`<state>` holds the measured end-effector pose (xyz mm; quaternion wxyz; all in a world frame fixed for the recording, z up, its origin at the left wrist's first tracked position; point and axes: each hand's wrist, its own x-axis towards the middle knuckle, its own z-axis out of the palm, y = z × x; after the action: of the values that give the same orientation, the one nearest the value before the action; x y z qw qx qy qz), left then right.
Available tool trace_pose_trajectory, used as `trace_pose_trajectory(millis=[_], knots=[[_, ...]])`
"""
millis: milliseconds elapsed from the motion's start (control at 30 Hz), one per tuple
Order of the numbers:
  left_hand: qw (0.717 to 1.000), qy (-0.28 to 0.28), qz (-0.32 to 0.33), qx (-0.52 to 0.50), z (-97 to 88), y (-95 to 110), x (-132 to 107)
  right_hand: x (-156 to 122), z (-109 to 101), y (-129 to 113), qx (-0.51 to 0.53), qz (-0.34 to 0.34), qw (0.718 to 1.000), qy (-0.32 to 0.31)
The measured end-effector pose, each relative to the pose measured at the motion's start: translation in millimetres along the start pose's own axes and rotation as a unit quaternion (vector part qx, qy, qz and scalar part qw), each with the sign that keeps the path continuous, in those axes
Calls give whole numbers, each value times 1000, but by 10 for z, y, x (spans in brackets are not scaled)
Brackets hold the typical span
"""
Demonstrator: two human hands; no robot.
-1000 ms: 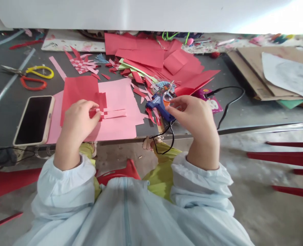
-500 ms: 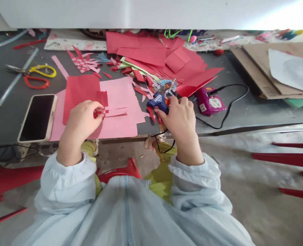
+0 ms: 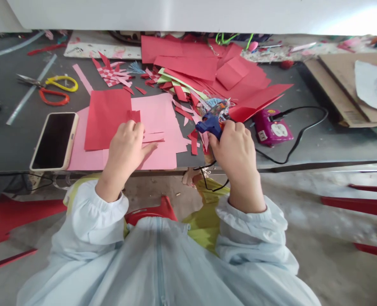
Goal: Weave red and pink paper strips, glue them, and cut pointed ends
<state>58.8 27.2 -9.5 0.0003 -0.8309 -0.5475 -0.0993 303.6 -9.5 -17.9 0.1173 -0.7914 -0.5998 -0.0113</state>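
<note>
My left hand (image 3: 126, 142) lies over the small woven piece of pink paper strips (image 3: 154, 137), thumb spread to the right and away from the fingers. It covers part of the piece, and a short red strip (image 3: 136, 115) stands out above the knuckles. Beneath are a pink paper sheet (image 3: 159, 110) and, on the left, a red paper sheet (image 3: 107, 121). My right hand (image 3: 236, 144) is wrapped round a blue glue gun (image 3: 210, 124), its nozzle end hidden among paper scraps.
Scissors (image 3: 52, 89) and a phone (image 3: 53, 141) lie at left. Red paper (image 3: 188, 68) is piled at the back. A purple power socket box (image 3: 273, 126) with a black cable sits right of the glue gun. Cardboard (image 3: 335, 93) fills the right end.
My left hand has shifted right over the strips, and its thumb has moved from a pinch to spread out. My right hand keeps hold of the glue gun. The view has shifted slightly.
</note>
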Motion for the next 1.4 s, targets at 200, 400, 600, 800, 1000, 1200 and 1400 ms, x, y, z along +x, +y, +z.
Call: trace_pose_trajectory(millis=[200, 400, 600, 800, 1000, 1200, 1400], knots=[[1000, 31, 1, -6, 74, 192, -12, -61, -105, -32, 25, 8, 999, 27], [998, 64, 21, -2, 174, 293, 16, -87, -177, -85, 43, 11, 999, 25], [997, 72, 30, -7, 220, 303, 58, -89, -158, -34, 84, -10, 995, 53], [998, 62, 17, 6, 191, 326, 65, -82, -186, 38, 138, -15, 988, 72], [998, 52, -14, 34, 178, 301, 59, -62, -275, 88, 245, 4, 965, 93], [995, 55, -84, 0, 122, 182, 56, -33, -351, 91, 334, 23, 937, 103], [991, 38, -125, -3, 35, 100, 59, 4, -307, 147, 374, 28, 922, 92]])
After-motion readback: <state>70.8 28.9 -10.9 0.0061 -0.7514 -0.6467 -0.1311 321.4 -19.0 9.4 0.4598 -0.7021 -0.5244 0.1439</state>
